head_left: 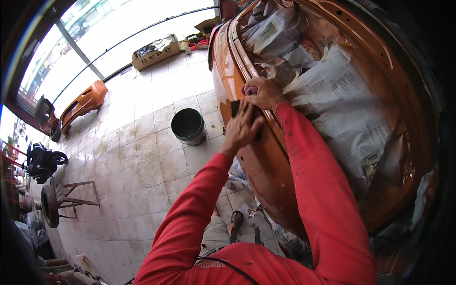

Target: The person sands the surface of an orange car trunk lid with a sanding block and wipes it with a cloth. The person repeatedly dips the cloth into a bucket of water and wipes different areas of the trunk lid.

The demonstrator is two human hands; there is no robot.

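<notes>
My left hand point(242, 127) lies over the orange car body panel point(268, 178) with its fingers stretched out and slightly apart. Beside and partly under these fingers shows a dark, straight-edged patch point(235, 108); whether it is a loose pad or part of the panel I cannot tell. Just beyond, my right hand point(266, 94) is closed around a crumpled purple-pink cloth point(250, 89), at the grooved edge of the body opening. Newspaper sheets point(337, 104) cover that opening, close to my right forearm.
A black bucket point(188, 126) stands on the tiled floor point(142, 161) left of the car. An orange bumper point(84, 105), a cardboard box point(156, 53), a metal stand point(78, 197), a tyre point(49, 205) and a motorcycle point(42, 160) are farther off. Plastic sheeting hangs near my feet.
</notes>
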